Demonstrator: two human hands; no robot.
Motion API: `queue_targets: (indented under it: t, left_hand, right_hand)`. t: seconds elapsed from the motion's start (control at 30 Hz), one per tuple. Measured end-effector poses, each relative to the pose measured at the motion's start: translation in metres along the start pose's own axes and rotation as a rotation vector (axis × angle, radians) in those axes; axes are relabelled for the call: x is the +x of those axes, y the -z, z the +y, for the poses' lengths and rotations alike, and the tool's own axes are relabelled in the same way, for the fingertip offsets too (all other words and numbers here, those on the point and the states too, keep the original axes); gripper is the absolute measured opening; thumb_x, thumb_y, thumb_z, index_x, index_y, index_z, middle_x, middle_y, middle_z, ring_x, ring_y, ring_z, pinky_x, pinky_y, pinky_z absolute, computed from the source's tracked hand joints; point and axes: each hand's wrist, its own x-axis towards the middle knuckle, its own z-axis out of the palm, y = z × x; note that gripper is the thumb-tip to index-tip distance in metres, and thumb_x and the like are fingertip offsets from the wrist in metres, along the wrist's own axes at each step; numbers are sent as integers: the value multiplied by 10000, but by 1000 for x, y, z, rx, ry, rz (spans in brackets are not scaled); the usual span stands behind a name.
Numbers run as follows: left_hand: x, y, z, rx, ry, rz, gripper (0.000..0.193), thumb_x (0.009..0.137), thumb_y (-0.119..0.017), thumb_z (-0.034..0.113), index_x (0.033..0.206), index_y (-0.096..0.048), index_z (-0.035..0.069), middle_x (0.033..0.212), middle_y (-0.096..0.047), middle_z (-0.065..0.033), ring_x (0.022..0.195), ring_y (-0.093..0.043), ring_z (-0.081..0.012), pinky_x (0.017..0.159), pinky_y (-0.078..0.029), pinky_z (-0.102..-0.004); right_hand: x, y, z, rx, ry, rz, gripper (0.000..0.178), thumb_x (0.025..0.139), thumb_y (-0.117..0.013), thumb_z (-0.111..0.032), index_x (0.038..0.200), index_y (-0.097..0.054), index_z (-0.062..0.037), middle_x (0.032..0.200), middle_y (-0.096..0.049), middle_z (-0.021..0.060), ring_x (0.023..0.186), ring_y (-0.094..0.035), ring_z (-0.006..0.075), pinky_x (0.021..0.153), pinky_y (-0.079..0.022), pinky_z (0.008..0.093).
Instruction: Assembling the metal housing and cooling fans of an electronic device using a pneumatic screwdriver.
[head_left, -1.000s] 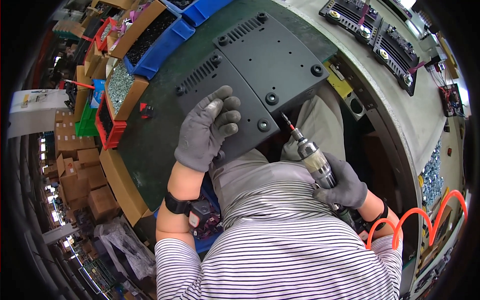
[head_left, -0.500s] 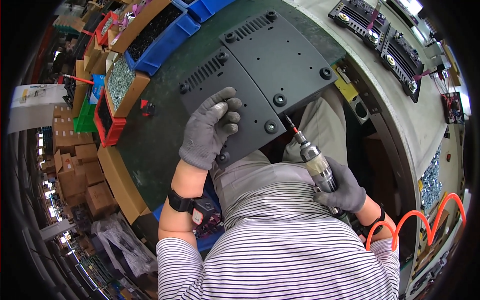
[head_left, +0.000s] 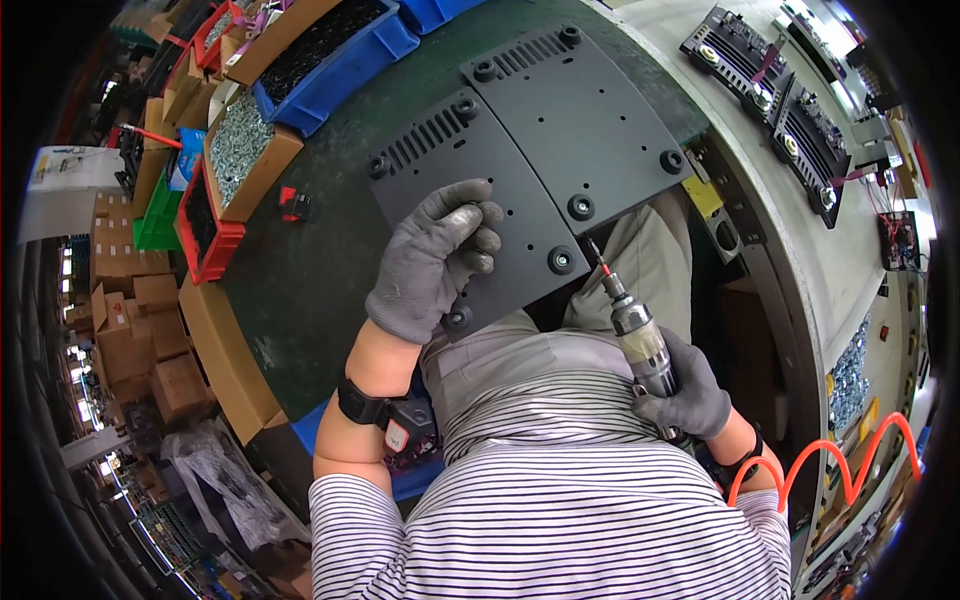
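Observation:
My left hand (head_left: pixel 435 258), in a grey work glove, hovers over the nearer of two dark grey metal casings. Its fingers are curled in towards the thumb; what they hold, if anything, is hidden. My right hand (head_left: pixel 688 388), also gloved, is closed round a pneumatic screwdriver (head_left: pixel 640 345) with a red collar near its bit. The bit points up and left, close to the near corners of the casings, apart from them. The left casing (head_left: pixel 500 270) and the right casing (head_left: pixel 590 130) lie side by side, with vent slots, small holes and round black feet (head_left: pixel 562 260) at their corners.
At the left stand a blue bin (head_left: pixel 335 65) of black parts, a carton of screws (head_left: pixel 240 150) and a red bin (head_left: pixel 208 235). A small red-and-black object (head_left: pixel 293 204) lies on the green bench top (head_left: pixel 290 310). An orange coiled hose (head_left: pixel 850 470) hangs at the right, below heatsink-like boards (head_left: pixel 790 130).
The casings and bench have shifted slightly in the picture, mostly to the right and down. Both hands keep nearly the same pose, the screwdriver still in the right.

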Motion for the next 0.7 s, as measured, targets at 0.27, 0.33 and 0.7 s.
queue_targets:
  t: [0.27, 0.33, 0.7]
  left_hand:
    - [-1, 0, 1, -16, -3, -22, 244, 917, -467, 25, 1145, -552, 2, 957, -625, -127, 777, -628, -152, 612, -544, -232]
    - [0, -2, 1, 12, 8, 2, 251, 920, -459, 26, 1152, -551, 1, 959, -624, -126, 781, -624, -152, 618, -540, -230]
    - [0, -3, -1, 181, -24, 47, 241, 923, -493, 60, 1153, -552, 20, 995, -600, -101, 794, -581, -129, 635, -509, -216]
  right_hand:
    - [1, 1, -5, 116, -75, -34, 715, 631, -738, -151, 1253, -436, 29, 961, -596, 82, 832, -564, 155, 788, -458, 286]
    - [-1, 1, -3, 190, -118, -37, 699, 638, -731, -146, 1248, -439, 30, 933, -595, 72, 802, -561, 146, 768, -460, 281]
    - [6, 10, -13, 72, -56, -22, 642, 656, -727, -186, 1215, -473, 3, 898, -598, 95, 786, -567, 161, 769, -463, 292]
